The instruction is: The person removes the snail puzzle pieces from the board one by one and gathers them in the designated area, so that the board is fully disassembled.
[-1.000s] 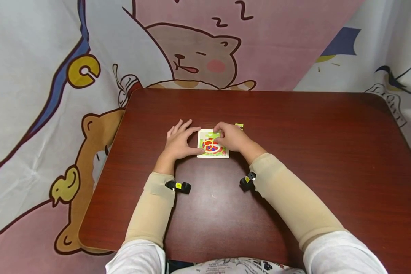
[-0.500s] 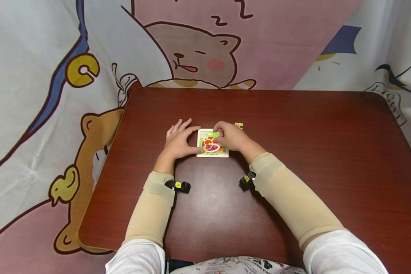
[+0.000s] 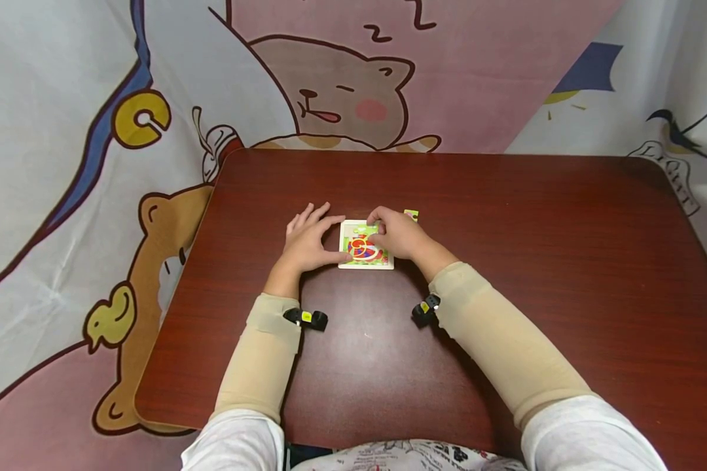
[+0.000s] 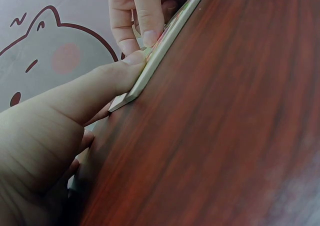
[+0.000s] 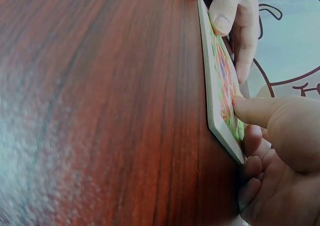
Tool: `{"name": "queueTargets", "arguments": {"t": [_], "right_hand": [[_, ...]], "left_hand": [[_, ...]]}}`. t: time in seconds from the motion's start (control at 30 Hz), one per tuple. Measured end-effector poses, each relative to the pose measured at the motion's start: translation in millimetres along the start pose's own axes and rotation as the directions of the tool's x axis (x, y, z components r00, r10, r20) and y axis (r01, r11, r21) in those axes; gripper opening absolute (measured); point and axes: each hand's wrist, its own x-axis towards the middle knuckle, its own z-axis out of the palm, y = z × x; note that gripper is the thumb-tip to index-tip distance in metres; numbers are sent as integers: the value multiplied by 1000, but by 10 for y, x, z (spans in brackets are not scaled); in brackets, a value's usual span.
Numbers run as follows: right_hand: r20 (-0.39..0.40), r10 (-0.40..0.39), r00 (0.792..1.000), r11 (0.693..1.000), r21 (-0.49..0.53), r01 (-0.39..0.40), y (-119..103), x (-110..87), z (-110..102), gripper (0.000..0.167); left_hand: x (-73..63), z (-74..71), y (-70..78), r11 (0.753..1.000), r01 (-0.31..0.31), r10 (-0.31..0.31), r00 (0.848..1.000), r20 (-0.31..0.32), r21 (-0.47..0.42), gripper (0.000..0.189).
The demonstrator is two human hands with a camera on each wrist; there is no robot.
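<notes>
A small square jigsaw puzzle [image 3: 362, 251] in a pale tray frame [image 5: 210, 93] lies on the table. Its picture is red, purple and green. My left hand [image 3: 308, 246] spans the tray's left side. Its thumb [image 4: 112, 81] presses the near rim and its index finger reaches the far left corner. The right hand [image 3: 397, 234] is over the puzzle's upper right part, thumb and index finger bent down to it. They appear to pinch a puzzle piece, mostly hidden by the fingers. In the right wrist view the right thumb [image 5: 260, 111] touches the picture.
Just beyond the right hand lies a loose green and pink puzzle piece [image 3: 411, 214]. The dark red-brown table [image 3: 536, 261] extends widely to the right. A cartoon-printed cloth [image 3: 465, 72] hangs behind the table's far edge and at its left.
</notes>
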Motion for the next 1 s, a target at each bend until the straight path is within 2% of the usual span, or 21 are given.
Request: {"name": "queueTargets", "arguments": {"t": [0.43,1.0], "right_hand": [[-24,-7,1000,1000,17,7,29,-1,1,32],[-178,-63,982,998,-6,63,133,-53,119,28]], "left_hand": [[18,22,-9,1000,0,0,1000,-1,16,95],[15,17,13,1000,-7,7,1000,-4,16,95]]}}
